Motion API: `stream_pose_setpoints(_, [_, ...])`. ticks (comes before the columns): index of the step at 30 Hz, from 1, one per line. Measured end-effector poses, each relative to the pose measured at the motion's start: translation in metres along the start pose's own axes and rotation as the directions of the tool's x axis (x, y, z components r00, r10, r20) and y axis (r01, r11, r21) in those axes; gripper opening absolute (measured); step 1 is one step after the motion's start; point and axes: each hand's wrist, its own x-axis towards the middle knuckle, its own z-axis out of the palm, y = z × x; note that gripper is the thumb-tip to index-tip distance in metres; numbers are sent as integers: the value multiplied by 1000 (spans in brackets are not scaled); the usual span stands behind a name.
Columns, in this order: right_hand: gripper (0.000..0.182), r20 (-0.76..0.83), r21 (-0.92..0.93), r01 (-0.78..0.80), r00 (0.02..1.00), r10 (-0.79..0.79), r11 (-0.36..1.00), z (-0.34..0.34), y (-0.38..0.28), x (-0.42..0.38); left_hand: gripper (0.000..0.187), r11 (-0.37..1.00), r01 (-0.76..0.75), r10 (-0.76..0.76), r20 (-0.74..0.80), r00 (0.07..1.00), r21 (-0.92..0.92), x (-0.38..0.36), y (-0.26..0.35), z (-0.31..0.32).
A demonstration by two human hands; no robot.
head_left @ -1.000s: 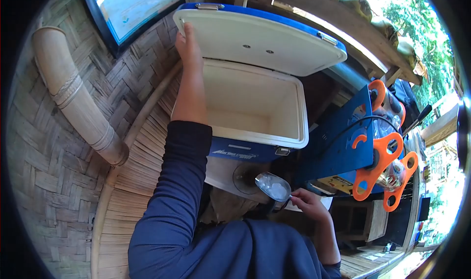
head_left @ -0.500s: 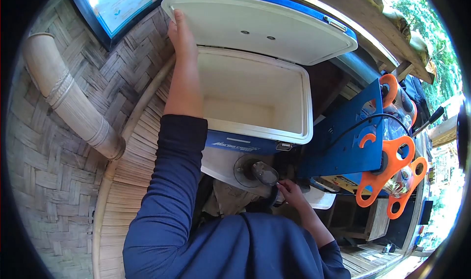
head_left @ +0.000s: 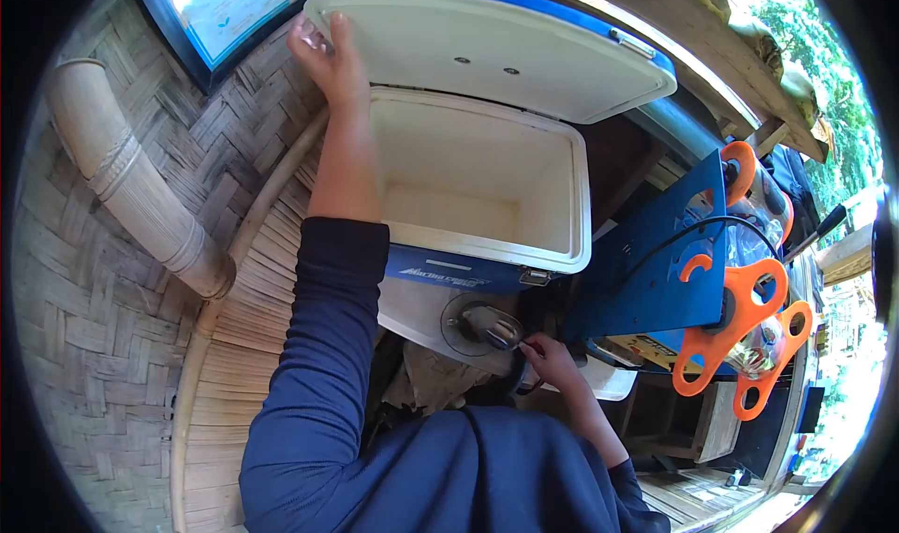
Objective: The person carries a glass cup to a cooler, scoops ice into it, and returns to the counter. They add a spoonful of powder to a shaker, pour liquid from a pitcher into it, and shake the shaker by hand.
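A blue cooler box (head_left: 449, 269) with a white inside stands in front of me, its lid (head_left: 524, 51) tipped up and back. At the lid's left edge is my left hand (head_left: 332, 65), open, with the thumb against the edge and the fingers spread outside it. Nothing shows inside the cooler. Low in front of the cooler, my right hand (head_left: 554, 360) pinches the thin end of a shiny round-ended metal utensil (head_left: 501, 329). That utensil overlaps a round base on the pale surface (head_left: 407, 310) below the cooler.
A blue metal machine (head_left: 646, 261) with orange star-shaped handles (head_left: 740, 313) stands to the right. On the left are a woven wall (head_left: 103, 364), a bamboo tube (head_left: 140, 186) and a framed sheet (head_left: 229, 18). A wooden beam (head_left: 712, 27) runs across the upper right.
My left hand's fingers have come out from behind the lid's edge and spread to the left. The metal utensil has turned slightly in my right hand. The lid stays raised.
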Motion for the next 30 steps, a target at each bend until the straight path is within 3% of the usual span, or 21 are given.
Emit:
stream_pose_setpoints(1, [27, 2, -31, 8, 1000, -8, 1000, 0, 1, 1, 54, 983, -176, 177, -11, 984, 61, -2, 2, 0])
stream_pose_setpoints(2, [27, 0, -33, 12, 1000, -12, 999, 0, 2, 2, 54, 982, -179, 180, -15, 984, 58, -4, 5, 0])
stream_pose_setpoints(4, [25, 30, -77, 22, 999, -20, 997, 0, 3, 4, 56, 965, -199, 201, -5, 980, -170, -6, 15, 2])
stream_pose_setpoints(11, [25, -51, -127, 106, 992, -113, 986, -5, 12, -4, 66, 961, -159, 185, 97, 978, -224, -27, 27, -26])
stream_pose_setpoints(15, [23, -96, 0, 159, 983, -158, 987, -14, 10, -13, 78, 982, -119, 138, 128, 982, -148, -48, 40, -44])
stream_pose_setpoints(17, [22, -105, 63, 206, 974, -198, 977, -25, 5, -21, 77, 979, 20, 4, 117, 993, -201, -60, 49, -50])
stream_pose_setpoints(19, [21, -61, 285, 211, 978, -202, 935, -36, -2, -28, 78, 959, -23, 73, 168, 983, -282, -70, 52, -63])
stream_pose_setpoints(21, [19, -33, 363, 218, 975, -221, 906, -51, -14, -36, 81, 946, 135, -96, 142, 985, -296, -80, 54, -71])
stream_pose_setpoints(23, [17, -2, 437, 222, 969, -246, 871, -68, -37, -44, 80, 962, 75, -52, 96, 994, -262, -83, 34, -86])
stream_pose_setpoints(25, [15, -18, 488, 276, 952, -306, 828, -85, -61, -51, 75, 960, 228, -191, 218, 957, -160, -86, 45, -101])
stream_pose_setpoints(27, [13, -104, 512, 407, 903, -416, 756, -91, -69, -43, 69, 961, 252, -228, 189, 955, -113, -90, 66, -111])
stream_pose_setpoints(29, [13, -190, 502, 468, 880, -435, 728, -101, -88, -39, 66, 920, 251, -323, 216, 922, 302, -91, 90, -122])
stream_pose_setpoints(30, [13, -208, 521, 462, 884, -419, 718, -104, -96, -33, 65, 879, 233, -341, 209, 917, 415, -91, 95, -128])
